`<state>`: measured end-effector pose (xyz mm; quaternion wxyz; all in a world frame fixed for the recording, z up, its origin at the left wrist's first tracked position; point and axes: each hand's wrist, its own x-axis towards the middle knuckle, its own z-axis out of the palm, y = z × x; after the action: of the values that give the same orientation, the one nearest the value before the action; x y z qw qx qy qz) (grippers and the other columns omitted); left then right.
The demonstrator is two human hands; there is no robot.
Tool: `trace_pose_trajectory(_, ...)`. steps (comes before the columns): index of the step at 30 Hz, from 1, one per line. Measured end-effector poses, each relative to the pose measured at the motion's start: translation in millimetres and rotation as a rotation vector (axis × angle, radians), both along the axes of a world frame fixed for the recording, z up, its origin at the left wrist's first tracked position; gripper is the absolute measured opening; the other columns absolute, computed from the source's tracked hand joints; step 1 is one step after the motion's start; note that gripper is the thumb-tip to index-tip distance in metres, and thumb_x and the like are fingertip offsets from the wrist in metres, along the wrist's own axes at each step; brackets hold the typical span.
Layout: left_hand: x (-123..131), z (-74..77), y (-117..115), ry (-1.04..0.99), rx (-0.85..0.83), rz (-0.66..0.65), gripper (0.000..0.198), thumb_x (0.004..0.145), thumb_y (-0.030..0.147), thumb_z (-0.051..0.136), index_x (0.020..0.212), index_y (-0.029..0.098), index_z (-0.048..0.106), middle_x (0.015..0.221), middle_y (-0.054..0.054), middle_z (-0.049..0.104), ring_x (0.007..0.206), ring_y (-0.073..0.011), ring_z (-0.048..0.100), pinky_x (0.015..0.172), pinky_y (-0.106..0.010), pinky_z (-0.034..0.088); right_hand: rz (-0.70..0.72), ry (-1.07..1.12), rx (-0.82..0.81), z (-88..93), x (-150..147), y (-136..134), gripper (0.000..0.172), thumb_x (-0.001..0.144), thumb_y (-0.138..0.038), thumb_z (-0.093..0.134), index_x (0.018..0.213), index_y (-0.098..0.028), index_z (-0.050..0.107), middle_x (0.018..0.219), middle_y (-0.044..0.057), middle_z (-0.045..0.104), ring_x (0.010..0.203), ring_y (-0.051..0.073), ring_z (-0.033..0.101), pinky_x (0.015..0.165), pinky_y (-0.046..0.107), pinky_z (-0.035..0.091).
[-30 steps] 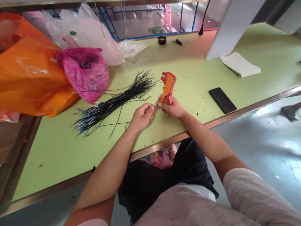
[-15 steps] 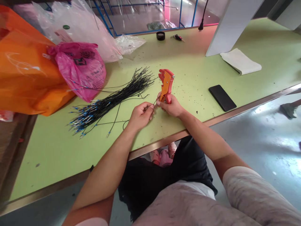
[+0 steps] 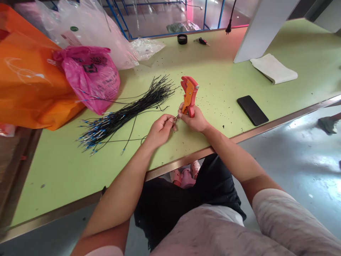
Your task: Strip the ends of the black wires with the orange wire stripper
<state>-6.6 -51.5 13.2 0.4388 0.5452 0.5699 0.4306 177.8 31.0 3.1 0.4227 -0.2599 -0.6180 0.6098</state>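
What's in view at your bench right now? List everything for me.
orange-and-red wire stripper: one, orange and red, gripped in right hand
thin black wire: one, black, pinched in left hand, reaching toward stripper
bundle of blue-tipped wires: one, black and blue, on table left of hands
pale green table: one, green, before the person
orange plastic bag: one, orange, table's left end
pink plastic bag: one, pink, beside orange bag
black smartphone: one, black, on table right of hands
folded white cloth: one, white, far right of table
round black cap: one, black, far table edge
left hand: one, holding wire
right hand: one, holding stripper
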Motion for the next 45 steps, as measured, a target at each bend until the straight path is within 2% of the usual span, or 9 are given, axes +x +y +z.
trace_pose_trajectory(3,1,2.3,-2,0.049,0.017,0.004,0.032,0.099,0.054,0.067,0.096,0.022,0.066,0.068,-0.001,0.069,0.059,-0.016,0.055,0.06,-0.029,0.043,-0.004,-0.007,0.027,-0.7,0,0,0.041,0.084,-0.046,0.091,0.101,-0.028,0.059,0.092,0.0,0.064,0.086,0.019,0.064,0.093,0.041,0.061)
trace_pose_trajectory(9,4,-2.4,1,-0.104,-0.045,0.097,0.028,0.094,0.048,0.073,0.094,0.024,0.058,0.063,0.005,0.06,0.048,-0.0112,0.044,0.048,-0.025,0.031,0.019,-0.087,0.137,-3.2,1,2,0.041,0.088,-0.049,0.087,0.102,-0.027,0.056,0.093,0.0,0.064,0.086,0.018,0.062,0.093,0.041,0.06)
trace_pose_trajectory(15,-2,-6.8,5,-0.064,0.087,0.135,0.035,0.094,0.05,0.077,0.114,0.025,0.062,0.066,0.006,0.067,0.046,-0.0111,0.042,0.051,-0.024,0.034,0.017,-0.097,0.184,-7.3,0,2,0.042,0.092,-0.053,0.084,0.106,-0.027,0.054,0.095,0.0,0.063,0.086,0.017,0.061,0.093,0.042,0.061)
trace_pose_trajectory(20,-2,-8.5,4,0.069,0.208,0.095,0.029,0.092,0.05,0.074,0.098,0.021,0.074,0.073,-0.002,0.073,0.066,-0.0168,0.066,0.065,-0.028,0.05,-0.024,-0.108,0.233,-10.1,0,3,0.039,0.093,-0.052,0.08,0.106,-0.027,0.054,0.096,0.001,0.064,0.087,0.017,0.062,0.093,0.041,0.062)
trace_pose_trajectory(25,-8,-10.2,5,0.111,0.217,0.118,0.031,0.086,0.051,0.081,0.086,0.02,0.079,0.069,-0.001,0.07,0.06,-0.0148,0.055,0.057,-0.028,0.041,-0.078,-0.144,0.307,-13.5,3,4,0.036,0.095,-0.05,0.076,0.113,-0.025,0.057,0.101,0.003,0.07,0.091,0.019,0.067,0.094,0.042,0.062)
trace_pose_trajectory(30,-14,-8.4,13,-0.064,0.257,0.275,0.035,0.082,0.054,0.087,0.085,0.021,0.077,0.069,0.0,0.067,0.06,-0.0131,0.052,0.06,-0.027,0.042,-0.199,-0.347,0.484,-17.2,8,4,0.048,0.096,-0.047,0.073,0.138,-0.023,0.065,0.126,0.013,0.076,0.109,0.027,0.073,0.097,0.046,0.063)
trace_pose_trajectory(36,-9,-7.7,20,-0.306,0.239,0.383,0.042,0.056,0.042,0.097,0.074,0.022,0.065,0.074,0.0,0.069,0.074,-0.0161,0.064,0.069,-0.027,0.05,-0.268,-0.591,0.657,-16.2,3,-5,0.049,0.096,-0.038,0.075,0.142,-0.022,0.071,0.13,0.015,0.077,0.121,0.032,0.071,0.107,0.05,0.06)
trace_pose_trajectory(42,-7,-5.9,18,-0.392,0.187,0.399,0.033,0.051,0.028,0.089,0.073,0.022,0.065,0.066,0.005,0.064,0.054,-0.0066,0.04,0.05,-0.02,0.028,-0.35,-0.63,0.717,-18.2,-2,-6,0.058,0.096,-0.04,0.075,0.148,-0.017,0.066,0.133,0.019,0.076,0.122,0.035,0.068,0.109,0.053,0.057)
trace_pose_trajectory(45,-6,-7.1,17,-0.347,0.205,0.372,0.033,0.053,0.03,0.09,0.071,0.021,0.064,0.062,0.005,0.06,0.053,-0.0068,0.038,0.049,-0.02,0.029,-0.342,-0.593,0.752,-17.5,-2,-7,0.052,0.098,-0.041,0.073,0.144,-0.017,0.067,0.134,0.019,0.076,0.124,0.034,0.067,0.112,0.052,0.053)
